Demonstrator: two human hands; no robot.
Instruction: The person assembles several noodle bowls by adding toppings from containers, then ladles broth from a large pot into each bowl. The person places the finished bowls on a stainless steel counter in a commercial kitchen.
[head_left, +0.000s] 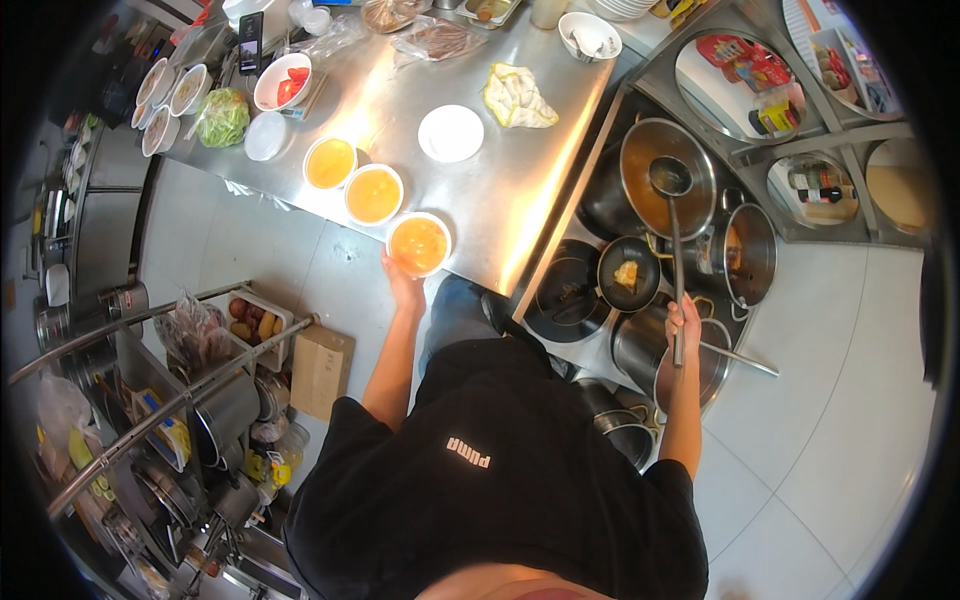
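Observation:
My left hand (405, 286) grips a white tub of orange soup (420, 244) at the front edge of the steel table. Whether the tub rests on the steel or is lifted cannot be told. Two similar tubs, a middle one (374, 195) and a far one (330, 163), stand in a slanting row beyond it, filled with orange soup. In my right hand (683, 324) is the handle of a long metal ladle (672, 180). Its bowl hangs over a large pot of brownish-orange liquid (636, 166). A white round lid or plate (451, 133) lies on the table.
A small black pan (628, 298) with a piece of food sits among other pots, including a right-hand pot (761, 247). A crumpled cloth (519, 96), a bowl of cut tomato (271, 81) and lettuce (222, 118) are on the table (480, 199). Metal rack rails (217, 379) stand at left.

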